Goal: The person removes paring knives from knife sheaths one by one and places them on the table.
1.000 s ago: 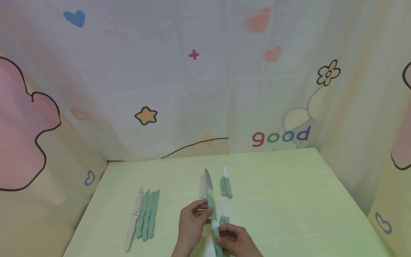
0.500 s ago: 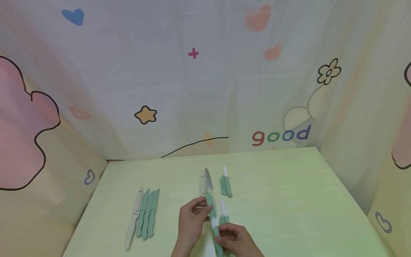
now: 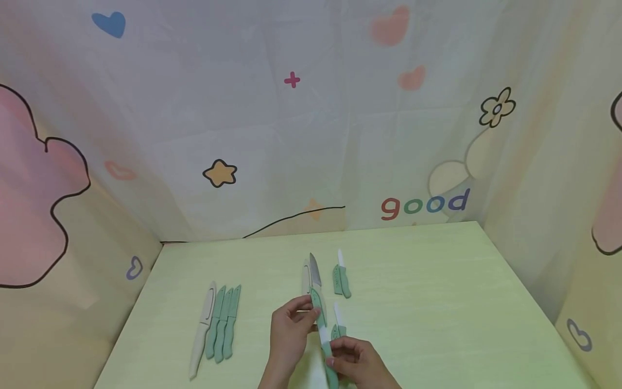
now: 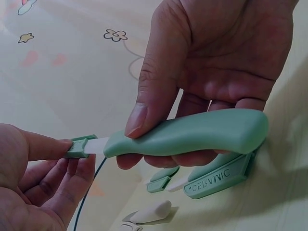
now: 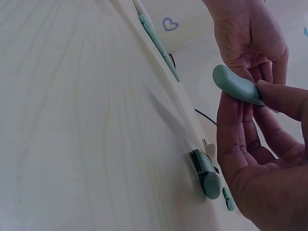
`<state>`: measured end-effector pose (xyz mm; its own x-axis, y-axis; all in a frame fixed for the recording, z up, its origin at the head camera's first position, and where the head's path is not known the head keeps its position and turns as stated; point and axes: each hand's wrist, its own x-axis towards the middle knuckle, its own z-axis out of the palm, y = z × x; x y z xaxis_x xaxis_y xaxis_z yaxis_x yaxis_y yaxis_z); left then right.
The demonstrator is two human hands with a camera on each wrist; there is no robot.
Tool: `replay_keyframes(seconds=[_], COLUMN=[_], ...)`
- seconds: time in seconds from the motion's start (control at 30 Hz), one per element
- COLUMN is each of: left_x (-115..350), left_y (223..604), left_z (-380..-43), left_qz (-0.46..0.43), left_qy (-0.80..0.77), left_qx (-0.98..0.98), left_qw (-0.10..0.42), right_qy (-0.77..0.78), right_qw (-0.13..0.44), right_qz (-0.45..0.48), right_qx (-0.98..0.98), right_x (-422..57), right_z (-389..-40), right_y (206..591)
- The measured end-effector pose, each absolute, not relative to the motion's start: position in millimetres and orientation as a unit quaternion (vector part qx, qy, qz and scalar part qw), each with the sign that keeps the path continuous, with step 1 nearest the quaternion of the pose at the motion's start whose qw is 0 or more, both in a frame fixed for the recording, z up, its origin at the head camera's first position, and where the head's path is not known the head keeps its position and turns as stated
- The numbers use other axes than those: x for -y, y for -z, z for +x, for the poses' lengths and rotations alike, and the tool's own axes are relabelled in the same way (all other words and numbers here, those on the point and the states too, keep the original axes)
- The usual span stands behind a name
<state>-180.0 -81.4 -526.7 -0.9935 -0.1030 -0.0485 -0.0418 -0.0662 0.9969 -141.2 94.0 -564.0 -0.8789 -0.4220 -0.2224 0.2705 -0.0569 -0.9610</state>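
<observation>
In the head view my left hand (image 3: 290, 327) pinches the green sheath (image 3: 317, 303) of a ceramic knife between thumb and fingers. My right hand (image 3: 357, 359) grips that knife's green handle (image 4: 192, 132), thumb on top and fingers beneath. A short stretch of white blade (image 3: 324, 335) shows between sheath and handle; the blade's tip is hidden in the sheath. Just right of the hands lies a second green knife with a bare white blade (image 3: 338, 314), its handle mostly covered by my right hand. The right wrist view catches the held handle from its butt end.
Beyond the hands lie a steel-bladed knife (image 3: 315, 270) and a cream sheath (image 3: 306, 278). To their right rests a bare white-bladed green knife (image 3: 345, 281) beside its green sheath (image 3: 337, 280). At left, a cream sheathed knife (image 3: 197, 348) lies alongside three green sheathed knives (image 3: 222, 335).
The left hand and green sheath have edged slightly away from the handle, so a little more white blade shows. The right hand stays nearly still; the lying knives have not moved.
</observation>
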Motion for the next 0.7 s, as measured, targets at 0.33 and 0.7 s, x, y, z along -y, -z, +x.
replay_keyframes(seconds=[0.33,0.7], left_x=[81.7,81.3], left_y=[527.5,523.0], left_z=[-182.7,-182.6], left_qz=[0.05,0.048], left_qy=[0.735,0.737], left_qx=[0.676,0.673], left_qw=[0.019,0.025], right_qy=[0.73,0.733], right_qw=[0.248,0.248], right_qz=[-0.062,-0.094], right_qx=[-0.634,-0.626], right_x=[-94.2,-94.5], right_z=[-139.9,-137.6], right_y=[565.3,569.0])
